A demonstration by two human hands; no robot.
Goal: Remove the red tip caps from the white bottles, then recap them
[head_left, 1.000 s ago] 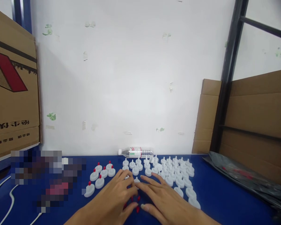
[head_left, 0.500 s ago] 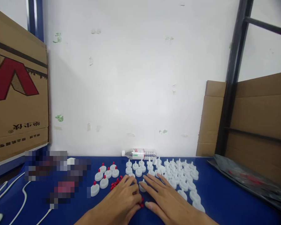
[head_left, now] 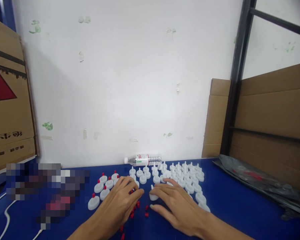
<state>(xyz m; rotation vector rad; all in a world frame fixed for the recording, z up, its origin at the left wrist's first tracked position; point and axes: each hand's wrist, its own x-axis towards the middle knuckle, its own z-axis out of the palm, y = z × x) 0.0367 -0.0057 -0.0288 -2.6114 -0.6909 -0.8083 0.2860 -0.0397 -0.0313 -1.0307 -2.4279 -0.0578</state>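
Observation:
My left hand hovers over small red tip caps, its fingers bent and apart; part of the pile is hidden under it. Just to the right, a white nozzle lid stands upright on the blue table. Beside that lid is my right hand, its index finger against or very close to the nozzle and its thumb held apart. Two red pieces lie between the hands. White lids wearing red tips stand left of my left hand. Several bare white nozzle lids are grouped behind my right hand.
A clear plastic bottle lies along the wall. At left are a cardboard box, a blurred-out patch and white cables. A dark plastic bag lies at right before cardboard sheets and a dark metal frame.
The view has turned slightly right. My left hand has moved leftward from the middle, uncovering red pieces. My right hand's index finger has come closer to the lone white lid's nozzle.

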